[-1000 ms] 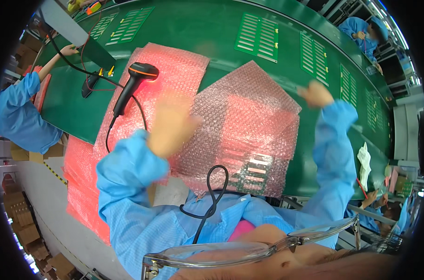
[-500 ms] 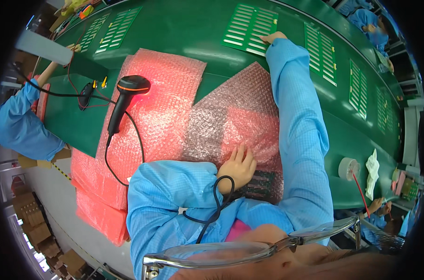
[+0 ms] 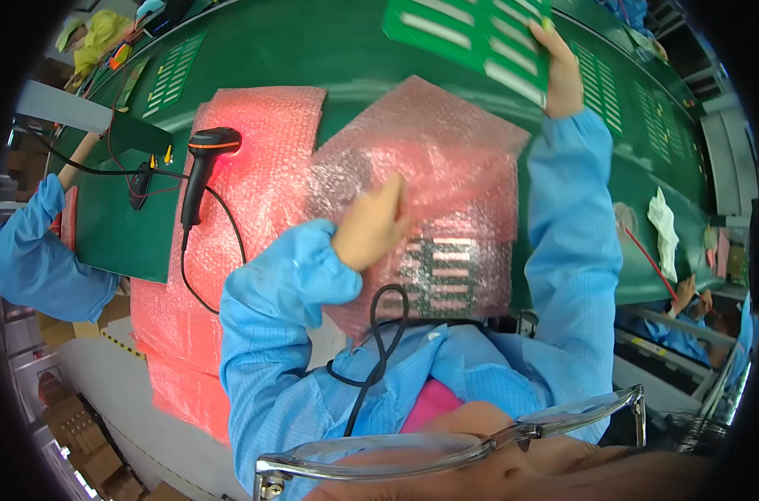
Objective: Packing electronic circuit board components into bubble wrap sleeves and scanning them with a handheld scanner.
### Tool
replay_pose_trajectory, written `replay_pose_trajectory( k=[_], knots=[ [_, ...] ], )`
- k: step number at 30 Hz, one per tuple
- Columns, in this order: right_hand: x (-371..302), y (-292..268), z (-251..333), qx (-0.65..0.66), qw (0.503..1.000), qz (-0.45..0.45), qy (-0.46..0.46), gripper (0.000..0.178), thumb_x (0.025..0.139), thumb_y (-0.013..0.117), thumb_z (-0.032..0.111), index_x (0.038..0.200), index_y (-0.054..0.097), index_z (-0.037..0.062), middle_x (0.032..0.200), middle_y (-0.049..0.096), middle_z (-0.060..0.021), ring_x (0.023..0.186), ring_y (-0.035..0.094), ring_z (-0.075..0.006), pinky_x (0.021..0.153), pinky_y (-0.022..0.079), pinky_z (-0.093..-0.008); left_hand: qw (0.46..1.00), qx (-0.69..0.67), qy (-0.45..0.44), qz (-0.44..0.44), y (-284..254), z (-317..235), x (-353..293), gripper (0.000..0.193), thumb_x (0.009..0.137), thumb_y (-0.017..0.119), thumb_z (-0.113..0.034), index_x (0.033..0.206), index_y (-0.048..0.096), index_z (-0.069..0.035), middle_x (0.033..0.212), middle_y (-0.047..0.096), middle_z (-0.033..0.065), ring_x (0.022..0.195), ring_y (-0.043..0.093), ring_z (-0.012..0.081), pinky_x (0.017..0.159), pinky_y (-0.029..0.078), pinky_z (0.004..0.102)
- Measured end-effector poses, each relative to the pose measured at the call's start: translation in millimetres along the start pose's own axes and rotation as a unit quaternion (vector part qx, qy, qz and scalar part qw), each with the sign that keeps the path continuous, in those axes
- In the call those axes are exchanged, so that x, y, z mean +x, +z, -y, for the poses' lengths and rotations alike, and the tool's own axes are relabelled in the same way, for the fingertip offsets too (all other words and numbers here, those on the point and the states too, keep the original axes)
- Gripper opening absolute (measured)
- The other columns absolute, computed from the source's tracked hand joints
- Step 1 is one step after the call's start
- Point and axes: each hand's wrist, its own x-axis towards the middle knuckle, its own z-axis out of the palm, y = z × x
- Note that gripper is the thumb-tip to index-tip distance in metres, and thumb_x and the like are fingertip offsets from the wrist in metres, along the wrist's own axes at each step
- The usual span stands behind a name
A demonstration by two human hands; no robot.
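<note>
My right hand (image 3: 563, 71) grips the right edge of a green slotted circuit board panel (image 3: 479, 42), which is raised and tilted above the far side of the green bench. Over a pink bubble-wrap sheet (image 3: 454, 134) hovers my left hand (image 3: 373, 224), smeared by motion; I cannot make out whether its fingers hold the film. Another slotted board (image 3: 446, 271) shows through the bubble wrap close to my body. To the left, a black and orange barcode scanner (image 3: 202, 167) casts red light onto a pile of pink bubble wrap (image 3: 271, 200).
More slotted boards (image 3: 596, 83) lie along the green belt (image 3: 346, 50). On the right are a clear round container (image 3: 623, 219) and a white crumpled cloth (image 3: 663, 234). A co-worker's blue sleeve (image 3: 49, 259) reaches in at the left. The scanner's black cable (image 3: 388, 367) loops before my chest.
My right hand has lifted the green board off the belt and brought it nearer. My left hand has moved up and left from the bubble wrap's near part, baring the board seen through it.
</note>
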Motion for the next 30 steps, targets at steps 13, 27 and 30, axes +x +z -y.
replay_pose_trajectory(
  k=[13, 27, 30],
  knots=[
    [-291.9, -59.6, 4.3, -0.047, 0.996, -0.015, 0.073, 0.044, 0.082, 0.050, 0.005, 0.123, 0.039, -0.0059, 0.111, 0.055, -0.0147, 0.097, 0.057, -0.0178, 0.084, 0.046, -0.0281, 0.988, 0.020, 0.108, -0.110, -17.6, -37.4, 27.8, 0.013, 0.081, 0.048, -0.002, 0.093, 0.051, -0.002, 0.074, 0.055, 0.0165, 0.071, 0.057, 0.0336, 0.062, 0.045, 0.0404],
    [-209.2, -11.6, -13.9, -0.148, 0.970, 0.056, 0.186, 0.030, 0.086, 0.044, 0.007, 0.116, 0.045, 0.0009, 0.102, 0.059, -0.0113, 0.089, 0.059, -0.0166, 0.074, 0.049, -0.0284, 0.970, 0.129, 0.202, 0.030, 15.4, -73.6, 20.6, 0.036, 0.072, 0.053, 0.000, 0.108, 0.049, 0.002, 0.098, 0.050, 0.0176, 0.087, 0.054, 0.0325, 0.073, 0.045, 0.0365],
    [-187.0, -11.3, -49.8, -0.214, 0.966, 0.046, 0.135, 0.024, 0.088, 0.043, 0.008, 0.111, 0.046, 0.0042, 0.097, 0.060, -0.0084, 0.087, 0.059, -0.0161, 0.067, 0.051, -0.0307, 0.978, 0.106, 0.168, 0.062, 18.9, -78.8, 28.2, 0.041, 0.072, 0.054, -0.002, 0.112, 0.047, 0.002, 0.100, 0.049, 0.0170, 0.087, 0.054, 0.0312, 0.074, 0.045, 0.0362]
  ],
)
